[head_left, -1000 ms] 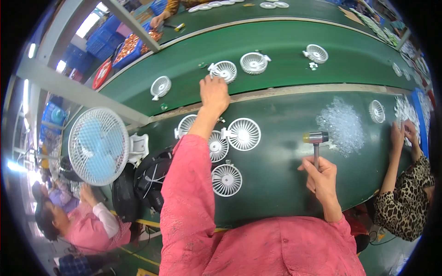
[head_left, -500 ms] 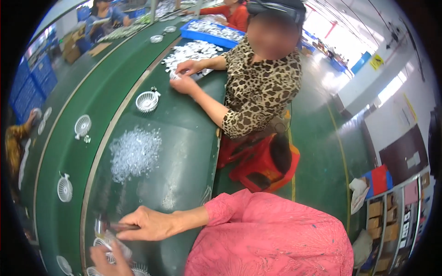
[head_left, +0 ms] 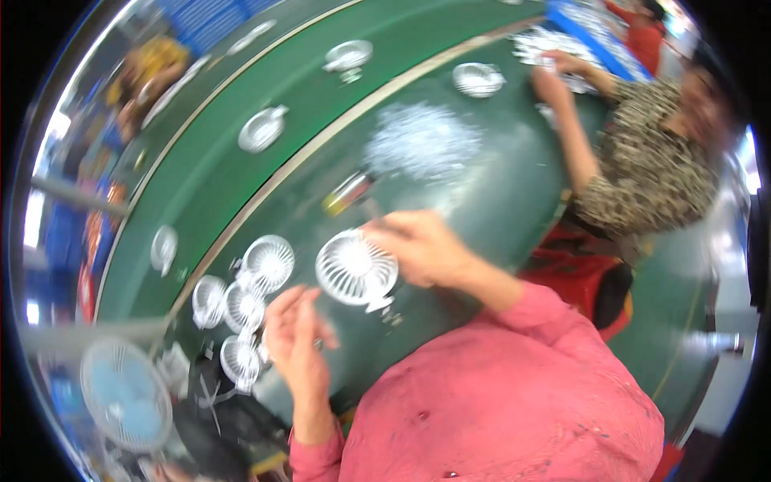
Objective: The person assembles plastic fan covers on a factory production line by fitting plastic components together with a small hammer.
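In my right hand (head_left: 422,245) is the handle of a hammer; its blurred head (head_left: 348,194), partly yellow, points away to the left. The thumb side of that hand also meets the rim of a round white fan grille (head_left: 356,269), whose short stem is toward me. To the left of the grille, my left hand (head_left: 295,329) is raised with its fingers curled in; motion blur hides what they pinch, if anything. Several more white fan grilles (head_left: 244,307) lie clustered beyond my left hand.
Small clear plastic pieces (head_left: 422,140) lie heaped on the green table. A green conveyor (head_left: 305,88) carries spaced fan grilles along the left. To the right, a co-worker in a patterned top (head_left: 654,169) handles white parts beside a blue tray (head_left: 598,32). A standing fan (head_left: 126,394) is lower left.
My view has swung left and down. My right hand with the hammer has come off the grille being struck area, and my left hand has let go of its grille.
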